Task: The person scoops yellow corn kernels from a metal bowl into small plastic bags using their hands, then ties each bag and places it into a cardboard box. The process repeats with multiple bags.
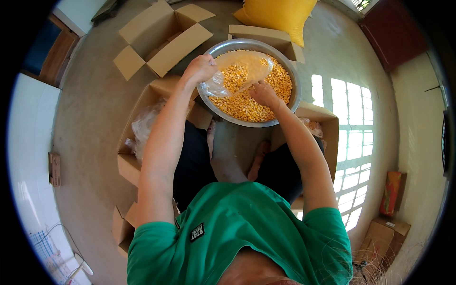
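A wide metal basin [295, 97] full of loose yellow corn kernels [247, 110] stands in front of me. Over the kernels lies a clear plastic bag [259, 66], with kernels showing in or through it. My left hand [200, 70] is closed on the bag's gathered left end, above the basin's left rim. Against the bag's lower right edge is my right hand [267, 95], low over the corn with its fingers curled. Whether those fingers grip the film or some kernels is hidden.
Open cardboard boxes surround the basin: one at the far left [142, 33], one behind it [266, 34]. Beside my left leg, a box [128, 164] holds crumpled clear plastic [145, 126]; another box [330, 135] is by my right leg. A stuffed yellow sack [280, 16] stands at the back.
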The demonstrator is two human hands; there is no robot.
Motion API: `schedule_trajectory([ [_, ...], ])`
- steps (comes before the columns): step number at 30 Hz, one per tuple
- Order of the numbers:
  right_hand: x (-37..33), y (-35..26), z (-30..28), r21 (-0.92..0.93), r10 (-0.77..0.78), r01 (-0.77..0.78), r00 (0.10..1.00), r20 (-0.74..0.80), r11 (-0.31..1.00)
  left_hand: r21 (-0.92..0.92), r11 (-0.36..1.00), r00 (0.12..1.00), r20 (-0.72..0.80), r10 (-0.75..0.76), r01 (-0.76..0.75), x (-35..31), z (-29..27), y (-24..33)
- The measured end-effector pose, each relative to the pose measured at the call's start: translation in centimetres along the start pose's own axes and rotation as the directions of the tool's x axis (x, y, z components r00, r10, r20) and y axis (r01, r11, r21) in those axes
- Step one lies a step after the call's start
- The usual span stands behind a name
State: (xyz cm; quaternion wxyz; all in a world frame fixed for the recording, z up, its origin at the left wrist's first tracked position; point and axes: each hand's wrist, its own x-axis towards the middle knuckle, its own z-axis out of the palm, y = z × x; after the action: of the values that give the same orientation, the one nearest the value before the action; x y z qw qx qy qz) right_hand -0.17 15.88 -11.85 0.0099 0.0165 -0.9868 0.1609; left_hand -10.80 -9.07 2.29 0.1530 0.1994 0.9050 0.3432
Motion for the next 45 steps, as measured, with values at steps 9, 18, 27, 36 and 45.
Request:
schedule_trajectory([
  [9,-1.8,-5.4,0.8,-0.066,-0.029,0.042,0.982,0.189,0.997,-0.016,0.999,0.999,-0.033,-0.036,0.035,0.3,0.2,-1.6],
  [18,-3.8,-6.8,-1.8,-0.072,0.074,-0.056,0.955,0.288,0.996,0.006,1.0,1.0,-0.015,-0.023,0.023,-0.3,-0.2,0.0],
  [27,-3.5,-5.8,-1.0,-0.054,0.094,-0.081,0.948,0.304,0.995,-0.005,1.0,1.0,-0.029,-0.01,0.01,-0.4,-0.3,-0.5],
  [36,-2.9,-4.6,-0.3,-0.076,0.145,-0.131,0.961,0.236,0.988,-0.001,1.0,1.0,-0.011,-0.001,0.001,-0.1,-0.1,-0.6],
  [45,-1.6,-1.3,1.6,-0.12,0.061,-0.029,0.96,0.272,0.992,-0.014,1.0,1.0,-0.012,0.003,-0.004,0.3,0.2,-0.8],
])
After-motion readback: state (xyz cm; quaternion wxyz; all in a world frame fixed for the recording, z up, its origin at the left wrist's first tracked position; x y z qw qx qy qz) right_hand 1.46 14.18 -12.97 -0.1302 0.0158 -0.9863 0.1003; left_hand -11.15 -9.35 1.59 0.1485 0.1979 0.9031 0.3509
